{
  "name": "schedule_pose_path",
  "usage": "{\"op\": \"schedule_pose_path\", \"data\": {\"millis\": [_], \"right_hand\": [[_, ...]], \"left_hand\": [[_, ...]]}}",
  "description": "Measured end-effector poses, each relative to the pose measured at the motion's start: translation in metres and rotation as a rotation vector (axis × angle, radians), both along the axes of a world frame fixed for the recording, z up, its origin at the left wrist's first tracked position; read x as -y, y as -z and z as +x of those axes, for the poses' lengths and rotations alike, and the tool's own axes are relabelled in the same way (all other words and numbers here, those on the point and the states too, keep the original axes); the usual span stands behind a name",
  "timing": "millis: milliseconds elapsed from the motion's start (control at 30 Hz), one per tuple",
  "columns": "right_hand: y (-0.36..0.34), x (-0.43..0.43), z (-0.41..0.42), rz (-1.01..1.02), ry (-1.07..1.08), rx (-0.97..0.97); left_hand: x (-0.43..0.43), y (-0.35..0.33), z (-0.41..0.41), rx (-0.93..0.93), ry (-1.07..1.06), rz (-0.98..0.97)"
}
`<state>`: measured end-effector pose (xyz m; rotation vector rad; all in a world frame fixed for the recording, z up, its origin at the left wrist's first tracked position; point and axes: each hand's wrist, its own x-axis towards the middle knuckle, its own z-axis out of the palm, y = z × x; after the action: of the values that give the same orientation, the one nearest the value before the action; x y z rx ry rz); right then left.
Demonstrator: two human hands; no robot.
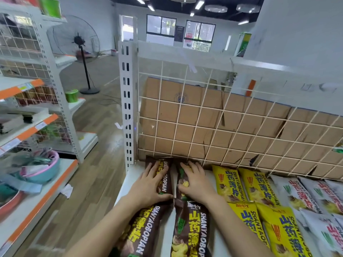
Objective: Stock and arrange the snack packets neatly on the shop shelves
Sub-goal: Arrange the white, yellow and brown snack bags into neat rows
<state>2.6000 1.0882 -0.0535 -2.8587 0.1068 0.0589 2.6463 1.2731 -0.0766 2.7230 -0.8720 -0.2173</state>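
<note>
Head cam, from my end: biggest thing in view is the white shelf (pixel 132 176) I'm stocking, w/ a wire mesh back (pixel 186 101) and a slotted upright post (pixel 127 108) at its left end. Flattened cardboard (pixel 167 112) stands behind the mesh. Across the aisle on the left is another shelf unit (pixel 35 197) w/ orange edge strips, holding a pink-and-teal basin (pixel 42 171) and a green roll (pixel 71 95). A pedestal fan (pixel 79 41) stands further back on the wood floor.

Snack packets lie flat on the shelf in rows, long sides front to back. Brown packets fill the left end: front-left brown pkt (pixel 143 230), front-right brown pkt (pixel 191 232), and behind them back-left brown pkt (pixel 164 180) and back-right brown pkt (pixel 178 173), both w/ far ends touching the mesh. Yellow packets (pixel 228 184) lie just right of the brown ones, white packets (pixel 304 193) further right.

Left grip (pixel 148 184) lies flat on the back-left brown pkt, fingers straight and apart, thumb along its near edge. Right grip (pixel 194 184) presses on the back-right brown pkt, fingers spread, not closed round it.
</note>
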Motion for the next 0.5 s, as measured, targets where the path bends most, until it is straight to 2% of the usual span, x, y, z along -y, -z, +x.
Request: {"op": "schedule_pose_path", "data": {"millis": [233, 367, 500], "right_hand": [[0.005, -0.005, -0.002, -0.046, 0.057, -0.005], [0.006, -0.008, -0.005, -0.059, 0.011, 0.083], [0.007, -0.009, -0.004, -0.031, 0.034, 0.050]], "left_hand": [[0.001, -0.009, 0.002, -0.075, 0.056, 0.011], [0.010, -0.007, 0.005, 0.004, -0.056, -0.123], [0.022, -0.004, 0.013, 0.049, -0.108, -0.054]]}}
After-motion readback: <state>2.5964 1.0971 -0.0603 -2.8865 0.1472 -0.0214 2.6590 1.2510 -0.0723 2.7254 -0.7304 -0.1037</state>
